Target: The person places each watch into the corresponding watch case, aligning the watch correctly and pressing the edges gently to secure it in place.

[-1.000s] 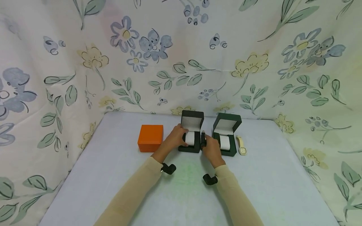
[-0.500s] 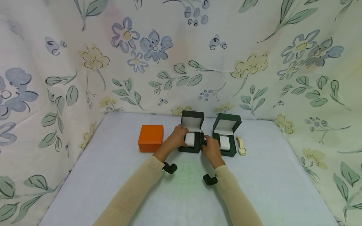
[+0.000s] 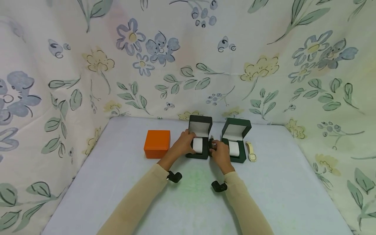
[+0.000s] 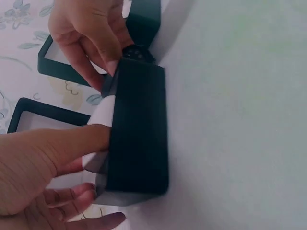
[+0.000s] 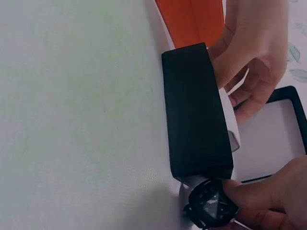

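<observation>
The person's right grip [image 3: 221,152] is narrow, pinching a black watch [image 5: 212,206] with a dark face between thumb and fingers. Just to the left of that grip sits a dark watch box [image 5: 197,117], its hinged lid [image 3: 200,126] standing raised on the far side; the watch is right by the box's near end wall, and I can't make out whether the two touch.

On the other side of that box the left grip [image 3: 182,143] comes over the edge, closed in around the white cushion [image 3: 198,145] inside, thumb in front and fingers behind. A couple of its lower fingers hang loose off the cushion.

Just right of the right grip there's a second box, the dark green box [image 3: 242,154], also with its lid up and a white pad [image 3: 233,148] lying in it. Past that, further to the right of the same grip, a gold watch [image 3: 251,155] lies face up on the white tabletop [image 3: 188,205]. The orange box [image 3: 157,143] stands to the left of the left grip, lid down. Beyond both grips hangs a floral cloth [image 3: 164,107], all blue flowers, yellow blooms and green leaves.
</observation>
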`<state>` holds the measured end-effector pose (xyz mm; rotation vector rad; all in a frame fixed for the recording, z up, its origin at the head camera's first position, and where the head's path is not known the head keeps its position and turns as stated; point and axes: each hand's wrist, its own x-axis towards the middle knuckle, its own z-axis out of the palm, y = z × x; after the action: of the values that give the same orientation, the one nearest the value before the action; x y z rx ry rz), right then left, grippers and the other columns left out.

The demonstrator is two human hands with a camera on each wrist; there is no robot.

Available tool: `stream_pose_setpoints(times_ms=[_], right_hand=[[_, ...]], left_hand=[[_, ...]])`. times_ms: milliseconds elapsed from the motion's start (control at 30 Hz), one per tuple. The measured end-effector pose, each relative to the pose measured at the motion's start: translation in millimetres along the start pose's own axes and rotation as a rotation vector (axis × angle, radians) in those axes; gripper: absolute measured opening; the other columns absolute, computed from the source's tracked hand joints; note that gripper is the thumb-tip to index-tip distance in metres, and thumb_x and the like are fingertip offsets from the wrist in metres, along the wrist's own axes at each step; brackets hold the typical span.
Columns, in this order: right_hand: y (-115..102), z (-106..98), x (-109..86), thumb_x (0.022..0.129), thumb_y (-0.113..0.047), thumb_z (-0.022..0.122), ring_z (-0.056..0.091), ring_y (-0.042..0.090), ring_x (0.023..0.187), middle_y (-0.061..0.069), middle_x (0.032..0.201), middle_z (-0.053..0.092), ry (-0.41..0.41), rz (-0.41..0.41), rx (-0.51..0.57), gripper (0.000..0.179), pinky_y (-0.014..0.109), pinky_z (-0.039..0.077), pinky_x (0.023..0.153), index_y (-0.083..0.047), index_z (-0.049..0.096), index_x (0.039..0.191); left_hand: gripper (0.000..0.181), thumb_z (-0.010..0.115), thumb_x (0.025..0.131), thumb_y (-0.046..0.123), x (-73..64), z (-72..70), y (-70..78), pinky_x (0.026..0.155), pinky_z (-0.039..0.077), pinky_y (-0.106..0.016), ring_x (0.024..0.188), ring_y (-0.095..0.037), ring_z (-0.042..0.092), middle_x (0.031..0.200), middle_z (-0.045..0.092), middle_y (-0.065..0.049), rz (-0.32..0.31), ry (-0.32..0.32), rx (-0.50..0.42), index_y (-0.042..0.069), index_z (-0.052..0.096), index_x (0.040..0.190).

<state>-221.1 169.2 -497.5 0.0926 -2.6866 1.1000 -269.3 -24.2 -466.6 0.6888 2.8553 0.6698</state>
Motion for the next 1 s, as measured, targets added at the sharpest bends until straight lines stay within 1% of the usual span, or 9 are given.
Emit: stream_pose_setpoints(times_ms=[133,200,300,433,567,700,800,900,1000], right_hand=[[-0.6,-0.7,-2.3,0.087,0.005,0.075,0.070,0.035,0.088,0.021,0.092,0.073,0.029,-0.009,0.014,0.036,0.048,0.058,0.074,0.009,0.068,0.122],[-1.5,-1.8,-2.6,0.088,0.005,0.074,0.070,0.035,0.088,0.022,0.094,0.073,0.053,-0.011,0.035,0.035,0.049,0.058,0.075,0.008,0.069,0.123],[-2.9,-4.4,-2.2,0.090,0.004,0.073,0.070,0.034,0.088,0.021,0.096,0.073,0.098,-0.020,0.074,0.033,0.049,0.058,0.076,0.005,0.070,0.123],[-6.6,-9.0,-0.8,0.090,0.003,0.073,0.072,0.033,0.088,0.021,0.097,0.073,0.145,-0.039,0.132,0.031,0.048,0.060,0.077,0.003,0.071,0.121],[-11.9,-13.5,-0.8,0.091,0.002,0.074,0.072,0.033,0.089,0.020,0.098,0.072,0.136,-0.048,0.181,0.032,0.047,0.061,0.080,0.001,0.071,0.122],[-15.7,-17.5,-3.5,0.092,-0.003,0.074,0.072,0.032,0.091,0.019,0.101,0.072,0.108,-0.056,0.225,0.031,0.047,0.060,0.083,-0.002,0.071,0.123],[-17.9,-20.1,-6.6,0.093,-0.004,0.074,0.072,0.031,0.092,0.019,0.103,0.072,0.111,-0.067,0.246,0.031,0.047,0.060,0.083,-0.003,0.071,0.124],[-19.7,-22.8,-8.4,0.093,-0.005,0.074,0.072,0.027,0.090,0.015,0.101,0.072,0.121,-0.058,0.276,0.031,0.041,0.060,0.080,-0.006,0.072,0.123],[-22.4,-26.4,-9.3,0.093,-0.005,0.074,0.071,0.024,0.086,0.012,0.098,0.072,0.124,-0.050,0.320,0.030,0.028,0.058,0.074,-0.006,0.071,0.123]], left_hand=[[0.074,0.094,0.073,0.024,-1.5,4.0,-4.9,0.100,0.052,-0.041,0.115,-0.031,0.051,0.136,0.052,-0.020,0.034,0.024,0.012,0.002,0.059,0.134],[0.074,0.094,0.073,0.023,-2.9,5.8,-6.7,0.101,0.052,-0.041,0.113,-0.030,0.053,0.134,0.056,-0.017,0.047,0.047,0.006,0.002,0.058,0.134],[0.074,0.094,0.073,0.020,-5.8,8.5,-8.7,0.098,0.054,-0.041,0.109,-0.028,0.056,0.128,0.061,-0.015,0.064,0.087,-0.021,0.002,0.057,0.134],[0.077,0.092,0.075,0.020,-10.7,14.0,-11.5,0.093,0.056,-0.041,0.104,-0.026,0.059,0.124,0.063,-0.015,0.085,0.144,-0.025,0.004,0.052,0.139],[0.078,0.091,0.078,0.021,-16.5,19.9,-14.7,0.094,0.056,-0.042,0.107,-0.026,0.060,0.133,0.060,-0.015,0.109,0.208,-0.035,0.005,0.048,0.142],[0.081,0.090,0.079,0.021,-20.8,24.6,-17.3,0.098,0.055,-0.042,0.114,-0.026,0.060,0.141,0.055,-0.013,0.126,0.258,-0.047,0.007,0.046,0.146],[0.083,0.090,0.080,0.022,-22.4,26.6,-18.5,0.100,0.054,-0.040,0.115,-0.025,0.059,0.141,0.053,-0.012,0.133,0.290,-0.050,0.009,0.045,0.148],[0.082,0.090,0.080,0.022,-25.2,27.1,-18.8,0.101,0.054,-0.039,0.114,-0.026,0.060,0.141,0.050,-0.013,0.143,0.323,-0.092,0.009,0.046,0.148],[0.080,0.090,0.079,0.017,-30.6,25.7,-18.2,0.099,0.055,-0.041,0.114,-0.031,0.060,0.140,0.049,-0.015,0.165,0.357,-0.192,0.009,0.048,0.147]])
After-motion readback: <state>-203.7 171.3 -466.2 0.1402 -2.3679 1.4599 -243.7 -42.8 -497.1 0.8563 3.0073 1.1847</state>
